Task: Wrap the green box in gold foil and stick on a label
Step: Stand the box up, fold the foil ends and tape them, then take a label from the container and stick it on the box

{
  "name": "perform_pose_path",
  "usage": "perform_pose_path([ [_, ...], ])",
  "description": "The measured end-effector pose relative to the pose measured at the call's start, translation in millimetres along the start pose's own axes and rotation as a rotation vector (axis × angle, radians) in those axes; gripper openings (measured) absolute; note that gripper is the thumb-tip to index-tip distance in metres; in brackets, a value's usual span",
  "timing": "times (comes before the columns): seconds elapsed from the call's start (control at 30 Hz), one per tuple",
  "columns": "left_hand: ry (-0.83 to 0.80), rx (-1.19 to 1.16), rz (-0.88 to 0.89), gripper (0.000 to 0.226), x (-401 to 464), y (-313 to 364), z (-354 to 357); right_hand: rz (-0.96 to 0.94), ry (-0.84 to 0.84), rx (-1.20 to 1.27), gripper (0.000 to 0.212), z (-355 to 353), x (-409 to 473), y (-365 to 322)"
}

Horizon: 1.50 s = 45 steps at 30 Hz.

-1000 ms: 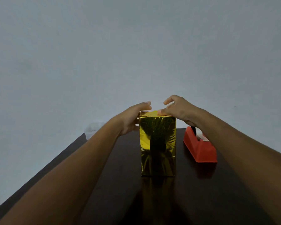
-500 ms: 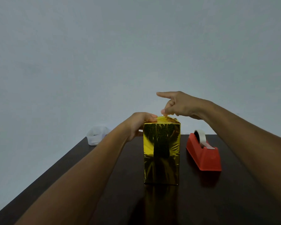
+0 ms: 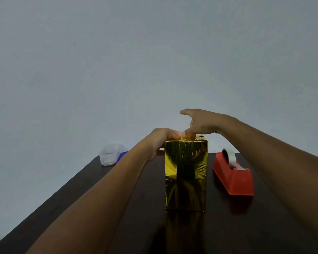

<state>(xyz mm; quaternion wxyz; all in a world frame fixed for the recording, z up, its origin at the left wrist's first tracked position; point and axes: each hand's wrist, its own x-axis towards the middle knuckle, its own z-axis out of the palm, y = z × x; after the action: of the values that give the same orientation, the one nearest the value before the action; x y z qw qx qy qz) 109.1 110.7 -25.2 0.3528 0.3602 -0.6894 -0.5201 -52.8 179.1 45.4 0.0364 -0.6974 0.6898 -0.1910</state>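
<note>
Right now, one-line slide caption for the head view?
Left hand steadies upright foil-wrapped box; right hand presses its top, beside red tape dispenser.

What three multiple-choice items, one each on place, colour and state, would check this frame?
1. Where is the tape dispenser?
A. right of the box
B. left of it
C. on top of it

2. What colour is the dispenser?
A. blue
B. red
C. white

3. How does the box stand?
A. on its side
B. lifted off the table
C. upright on the table

Key: 1 A, it sits to the box's right; 2 B, its body is red; 3 C, its base rests on the table, with the left hand on its upper left side and the right hand touching its top.
</note>
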Motion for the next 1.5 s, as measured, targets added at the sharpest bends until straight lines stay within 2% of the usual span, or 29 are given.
perform_pose_path([
  [0.13,0.01,0.028,0.01,0.027,0,-2,0,0.16,-0.006,-0.008,0.088,-2,-1,-1],
  [0.23,0.016,0.023,0.005,0.026,0,-3,-1,0.272,0.037,-0.022,0.103,-4,-7,10],
  [0.27,0.015,0.02,0.004,0.026,0,-3,-1,0.306,0.037,0.027,0.105,-2,-10,17],
  [0.33,0.023,0.02,0.009,0.028,2,-4,1,0.362,0.022,0.18,0.096,7,-14,29],
  [0.4,0.065,0.029,-0.002,0.039,3,-3,3,0.394,0.03,0.37,0.084,21,-16,39],
  [0.5,0.101,0.046,-0.03,0.053,4,3,7,0.416,0.072,0.646,0.075,36,-19,49],
  [0.57,0.115,0.055,-0.06,0.048,6,7,8,0.424,0.069,0.773,0.063,42,-19,50],
  [0.67,0.122,0.029,-0.132,0.027,8,15,11,0.464,0.052,0.901,0.044,48,-18,51],
  [0.73,0.132,0.016,-0.161,0.026,11,19,12,0.491,0.033,0.936,0.038,52,-16,53],
  [0.83,0.149,0.043,-0.145,0.036,17,17,14,0.502,0.03,0.951,0.036,55,-13,53],
  [0.97,0.075,0.113,-0.13,0.043,20,16,8,0.483,0.046,0.967,0.039,57,-9,53],
  [1.13,0.044,0.105,-0.171,0.02,21,19,3,0.49,0.058,0.995,0.035,61,-3,54],
  [1.23,-0.029,-0.181,-0.116,0.045,20,9,1,0.517,0.142,1.067,0.041,66,-1,58],
  [1.3,-0.02,-0.355,0.01,0.063,16,-8,5,0.53,0.165,1.134,0.047,74,-3,58],
  [1.33,0.014,-0.35,0.086,0.068,15,-20,9,0.53,0.176,1.183,0.048,79,-3,58],
  [1.43,0.09,-0.137,0.255,0.076,14,-40,21,0.523,0.234,1.308,0.054,85,-1,51],
  [1.5,0.085,-0.153,0.197,0.074,21,-37,19,0.538,0.224,1.354,0.061,86,4,49],
])
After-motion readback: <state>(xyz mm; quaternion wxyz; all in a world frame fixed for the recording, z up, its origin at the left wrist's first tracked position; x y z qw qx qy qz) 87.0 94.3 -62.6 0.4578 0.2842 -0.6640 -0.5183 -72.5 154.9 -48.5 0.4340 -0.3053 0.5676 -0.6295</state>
